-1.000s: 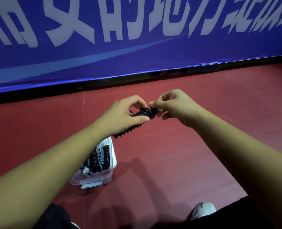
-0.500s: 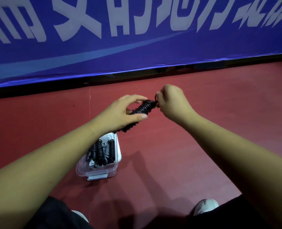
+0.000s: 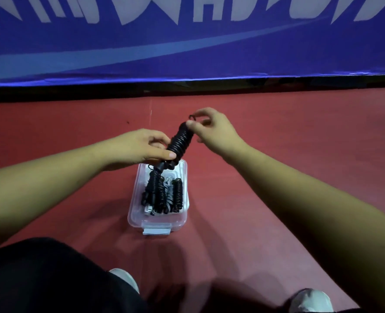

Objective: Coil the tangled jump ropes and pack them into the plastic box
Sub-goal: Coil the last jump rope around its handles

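The fingers [image 3: 158, 138] of the left hand [image 3: 139, 145] curl around the lower end of a black coiled rope [image 3: 180, 141] and grip it; the right hand [image 3: 214, 129] pinches its top end, thumb against forefinger. Both arms reach forward, holding the rope tilted just above the plastic box [image 3: 134, 206] on the red floor [image 3: 277, 154] — other ropes [image 3: 162, 195] lie inside.

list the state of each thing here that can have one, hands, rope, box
left hand, grips the held rope's lower end
right hand, pinches the held rope's top end
held rope, tightly coiled, tilted, in the air over the plastic box's far end
plastic box, open, no lid on it, upright on the floor
packed ropes, coiled, lying inside the plastic box
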`<act>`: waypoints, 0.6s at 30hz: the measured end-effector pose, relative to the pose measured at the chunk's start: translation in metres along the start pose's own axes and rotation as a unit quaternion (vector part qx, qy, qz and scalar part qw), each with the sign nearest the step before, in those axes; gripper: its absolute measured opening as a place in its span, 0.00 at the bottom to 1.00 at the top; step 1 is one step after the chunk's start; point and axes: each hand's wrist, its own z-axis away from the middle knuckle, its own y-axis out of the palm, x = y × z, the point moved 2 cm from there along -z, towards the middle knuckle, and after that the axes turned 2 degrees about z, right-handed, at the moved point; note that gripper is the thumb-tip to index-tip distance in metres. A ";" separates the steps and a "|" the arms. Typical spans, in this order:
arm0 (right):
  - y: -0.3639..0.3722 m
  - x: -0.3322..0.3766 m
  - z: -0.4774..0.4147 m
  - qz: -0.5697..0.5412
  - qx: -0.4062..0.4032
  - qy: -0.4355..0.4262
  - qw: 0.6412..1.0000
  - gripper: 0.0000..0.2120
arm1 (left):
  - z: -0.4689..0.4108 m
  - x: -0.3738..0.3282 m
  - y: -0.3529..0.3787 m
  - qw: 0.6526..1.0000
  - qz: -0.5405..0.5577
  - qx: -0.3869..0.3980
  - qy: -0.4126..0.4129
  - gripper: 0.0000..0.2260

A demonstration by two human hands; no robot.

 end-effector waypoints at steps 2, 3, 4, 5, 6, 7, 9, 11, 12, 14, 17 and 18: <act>0.034 -0.021 0.000 -0.037 0.085 0.003 0.996 0.25 | -0.006 0.035 -0.015 0.999 0.019 -0.025 -0.021 0.21; 0.050 -0.034 0.000 -0.070 0.115 0.017 0.991 0.28 | -0.010 0.054 -0.020 0.999 0.011 -0.038 -0.033 0.18; 0.065 -0.046 -0.001 -0.093 0.131 0.033 0.986 0.29 | -0.015 0.074 -0.024 0.998 -0.003 -0.049 -0.044 0.16; 0.079 -0.059 -0.004 -0.107 0.134 0.045 0.984 0.29 | -0.019 0.091 -0.025 0.997 -0.012 -0.055 -0.053 0.17; 0.092 -0.072 -0.008 -0.116 0.135 0.060 0.982 0.29 | -0.023 0.108 -0.025 0.996 -0.015 -0.057 -0.060 0.21; 0.105 -0.083 -0.011 -0.126 0.136 0.076 0.980 0.28 | -0.027 0.126 -0.024 0.996 -0.013 -0.057 -0.068 0.28; 0.126 -0.106 -0.018 -0.129 0.138 0.111 0.976 0.27 | -0.035 0.159 -0.018 0.996 0.027 -0.043 -0.070 0.34; 0.145 -0.126 -0.023 -0.120 0.146 0.139 0.972 0.25 | -0.041 0.189 -0.011 0.997 0.007 -0.037 -0.060 0.34; 0.154 -0.136 -0.026 -0.110 0.153 0.147 0.971 0.25 | -0.044 0.203 -0.008 0.997 -0.021 -0.045 -0.053 0.35; 0.171 -0.154 -0.030 -0.077 0.170 0.150 0.971 0.27 | -0.051 0.226 -0.005 0.995 -0.070 -0.059 -0.045 0.36; 0.191 -0.174 -0.037 -0.028 0.188 0.150 0.970 0.27 | -0.063 0.250 0.000 0.979 -0.187 -0.064 -0.040 0.40; 0.194 -0.178 -0.041 -0.019 0.189 0.151 0.970 0.27 | -0.066 0.253 0.004 0.974 -0.211 -0.073 -0.039 0.41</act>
